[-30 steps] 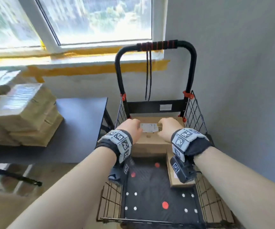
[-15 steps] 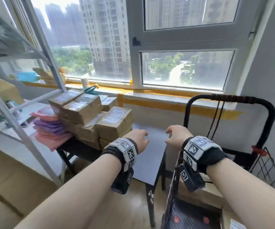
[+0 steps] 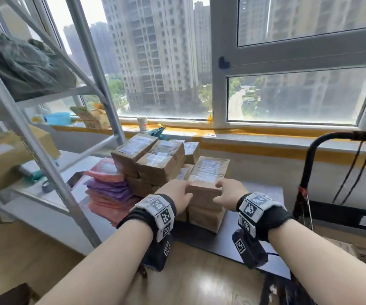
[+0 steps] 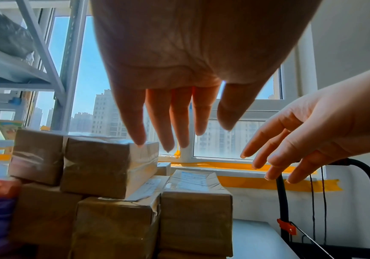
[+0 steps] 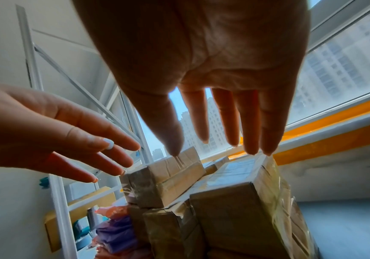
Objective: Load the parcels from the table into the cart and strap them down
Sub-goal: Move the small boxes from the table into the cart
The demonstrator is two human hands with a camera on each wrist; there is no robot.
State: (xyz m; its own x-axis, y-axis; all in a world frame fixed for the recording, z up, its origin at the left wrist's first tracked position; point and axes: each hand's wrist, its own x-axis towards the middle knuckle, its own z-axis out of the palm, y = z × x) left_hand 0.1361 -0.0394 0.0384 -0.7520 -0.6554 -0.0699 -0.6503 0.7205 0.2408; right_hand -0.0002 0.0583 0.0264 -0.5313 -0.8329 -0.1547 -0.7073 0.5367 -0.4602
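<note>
Bare, straight-fingered hands reach for a taped cardboard parcel [image 3: 207, 182] on top of the nearest stack: the left hand [image 3: 174, 191] and right hand [image 3: 229, 194] flank its near end, both spread and gripping nothing; actual contact cannot be told. More brown parcels [image 3: 155, 159] are piled behind on the dark table [image 3: 254, 243]. To the right stands the cart [image 3: 309, 164], its black handle below the window sill.
</note>
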